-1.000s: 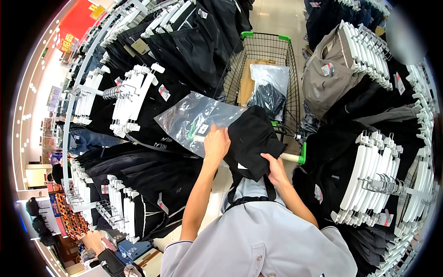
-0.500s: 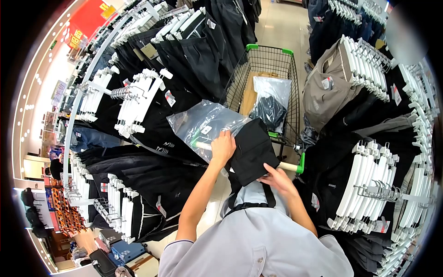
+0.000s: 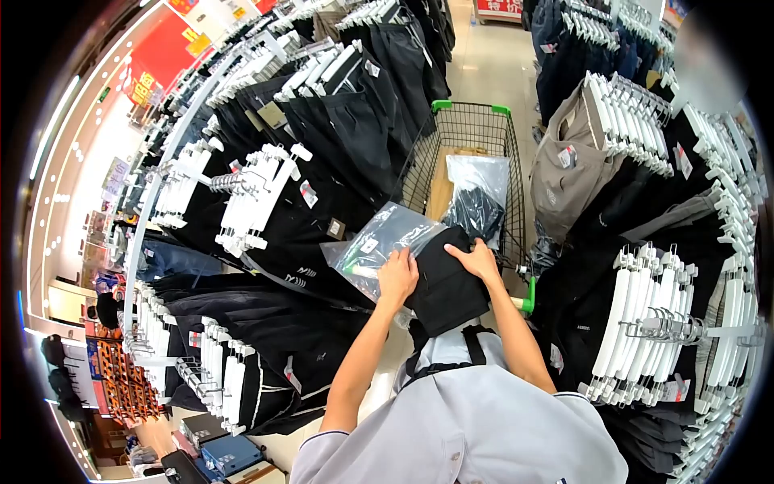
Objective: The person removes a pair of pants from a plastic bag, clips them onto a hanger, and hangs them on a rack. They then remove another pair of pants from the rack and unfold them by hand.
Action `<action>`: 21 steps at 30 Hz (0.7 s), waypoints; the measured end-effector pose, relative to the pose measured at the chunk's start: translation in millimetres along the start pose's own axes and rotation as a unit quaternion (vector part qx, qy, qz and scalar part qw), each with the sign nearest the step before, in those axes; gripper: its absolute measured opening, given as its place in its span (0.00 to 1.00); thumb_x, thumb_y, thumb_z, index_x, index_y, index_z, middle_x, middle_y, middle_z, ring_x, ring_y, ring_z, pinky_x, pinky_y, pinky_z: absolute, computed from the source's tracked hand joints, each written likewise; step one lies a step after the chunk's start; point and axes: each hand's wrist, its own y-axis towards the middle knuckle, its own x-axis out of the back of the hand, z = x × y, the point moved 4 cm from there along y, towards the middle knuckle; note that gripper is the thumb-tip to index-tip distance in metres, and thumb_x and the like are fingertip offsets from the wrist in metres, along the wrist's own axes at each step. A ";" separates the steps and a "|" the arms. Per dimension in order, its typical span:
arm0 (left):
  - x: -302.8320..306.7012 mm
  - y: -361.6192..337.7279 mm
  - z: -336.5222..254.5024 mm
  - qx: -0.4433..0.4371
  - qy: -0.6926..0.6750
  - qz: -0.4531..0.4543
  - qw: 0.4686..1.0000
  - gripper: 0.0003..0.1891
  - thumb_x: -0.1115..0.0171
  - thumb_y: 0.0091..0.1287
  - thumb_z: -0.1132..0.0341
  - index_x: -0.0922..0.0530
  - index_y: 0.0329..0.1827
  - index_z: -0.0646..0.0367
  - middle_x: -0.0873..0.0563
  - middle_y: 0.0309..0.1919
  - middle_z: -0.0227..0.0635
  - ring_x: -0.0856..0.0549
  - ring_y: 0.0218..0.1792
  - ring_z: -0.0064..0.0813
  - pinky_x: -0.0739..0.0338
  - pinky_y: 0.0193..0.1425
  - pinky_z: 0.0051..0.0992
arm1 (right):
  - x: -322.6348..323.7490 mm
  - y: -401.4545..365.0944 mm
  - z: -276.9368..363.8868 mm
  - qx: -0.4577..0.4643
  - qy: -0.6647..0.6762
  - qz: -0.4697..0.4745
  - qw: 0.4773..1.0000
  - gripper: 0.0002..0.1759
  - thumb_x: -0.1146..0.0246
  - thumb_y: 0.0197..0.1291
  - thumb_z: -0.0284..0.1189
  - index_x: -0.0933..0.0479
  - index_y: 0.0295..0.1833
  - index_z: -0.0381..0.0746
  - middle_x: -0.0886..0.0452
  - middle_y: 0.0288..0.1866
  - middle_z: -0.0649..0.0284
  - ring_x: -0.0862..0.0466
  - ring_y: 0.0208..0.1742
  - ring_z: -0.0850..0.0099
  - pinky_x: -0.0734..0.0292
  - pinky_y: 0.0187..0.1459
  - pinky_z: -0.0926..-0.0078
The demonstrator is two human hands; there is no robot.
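Observation:
A folded black garment (image 3: 448,292), likely trousers, lies in front of my body, over the shopping cart's handle end. Its left edge meets a clear plastic bag (image 3: 391,234) bearing a small white label. My left hand (image 3: 398,277) is closed at the bag's edge, right where it meets the garment; its fingertips are partly hidden. At the far right corner of the cloth, my right hand (image 3: 476,260) grips the edge, thumb on top. Inside the cart (image 3: 516,153) rests another clear bag (image 3: 477,173) with dark clothing, on brown cardboard (image 3: 440,189).
Racks of dark trousers on white hangers (image 3: 258,202) crowd the left. On the right hang grey trousers (image 3: 556,173) and more white hangers (image 3: 641,323). A tiled aisle (image 3: 492,60) runs ahead beyond the cart. Blue boxes (image 3: 230,454) sit at the lower left.
My right hand has moved from the garment's near right edge up to its far right corner. My left hand stays by the bag's edge. The view has tilted slightly upward.

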 end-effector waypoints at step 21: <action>-7.1 65.9 -41.1 -0.111 -0.027 0.008 0.993 0.10 0.43 0.74 0.68 0.15 0.46 0.62 0.11 0.37 0.54 0.12 0.38 0.60 0.17 0.41 0.53 | -20.9 -11.7 34.7 0.209 0.241 -0.082 0.944 0.23 0.27 0.68 0.37 0.19 0.57 0.30 0.10 0.46 0.51 0.11 0.45 0.68 0.18 0.47 0.68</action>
